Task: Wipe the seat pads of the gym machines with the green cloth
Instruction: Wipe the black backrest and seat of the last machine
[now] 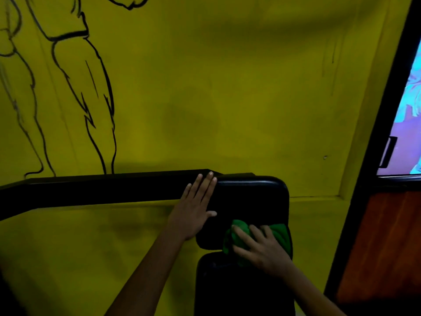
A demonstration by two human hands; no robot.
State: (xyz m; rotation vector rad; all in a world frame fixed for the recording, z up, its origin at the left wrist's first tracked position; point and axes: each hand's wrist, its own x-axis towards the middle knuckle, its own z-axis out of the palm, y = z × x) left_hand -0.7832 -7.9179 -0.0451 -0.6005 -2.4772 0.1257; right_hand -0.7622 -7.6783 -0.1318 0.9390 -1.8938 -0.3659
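A black upper pad (250,197) of a gym machine stands in the lower middle, with a second black pad (227,288) just below it. My left hand (196,208) lies flat with straight fingers against the upper pad's left edge. My right hand (259,249) presses the bunched green cloth (280,236) onto the upper pad's lower part, fingers spread over the cloth. Part of the cloth is hidden under that hand.
A black frame bar (102,188) runs left from the pad along the yellow wall (205,99), which carries a black line drawing at the left. A dark door frame (382,133) with a bright pane and an orange wooden panel (382,247) stands at the right.
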